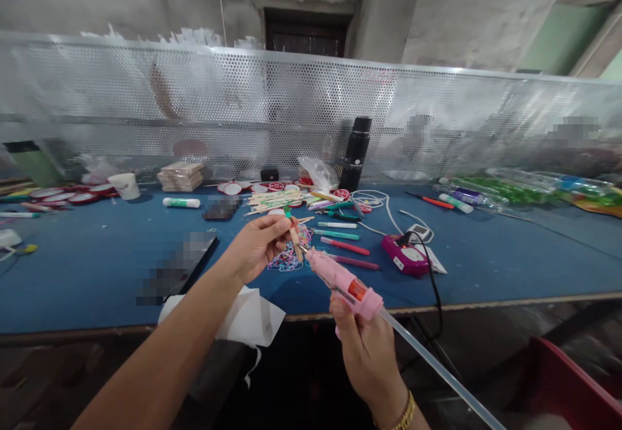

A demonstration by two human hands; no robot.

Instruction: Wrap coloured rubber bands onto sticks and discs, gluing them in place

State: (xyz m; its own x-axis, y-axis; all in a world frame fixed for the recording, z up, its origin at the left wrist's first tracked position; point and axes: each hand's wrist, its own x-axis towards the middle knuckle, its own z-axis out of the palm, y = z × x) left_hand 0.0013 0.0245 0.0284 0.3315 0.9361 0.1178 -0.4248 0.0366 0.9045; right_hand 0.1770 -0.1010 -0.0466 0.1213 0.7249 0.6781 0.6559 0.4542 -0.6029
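My left hand (260,242) pinches a small wooden craft stick (296,241) with a green, coloured top end, holding it up over the table. In my right hand (367,346) is a pink hot glue gun (343,280), its metal nozzle at or very near the stick; I cannot tell whether they touch. A long clear glue stick (437,365) runs out of the gun's back end. Below the left hand lies a tangle of multicoloured strings (286,260). Several markers (345,245) lie beside the gun's tip, and a pile of craft sticks (275,201) is behind.
A purple power socket (405,255) with a black cable sits right of the gun. A black bottle (356,155) stands by the perforated metal screen (218,100). A dark phone-like slab (187,265) and white paper (253,316) are at left. A red bin (568,378) is lower right.
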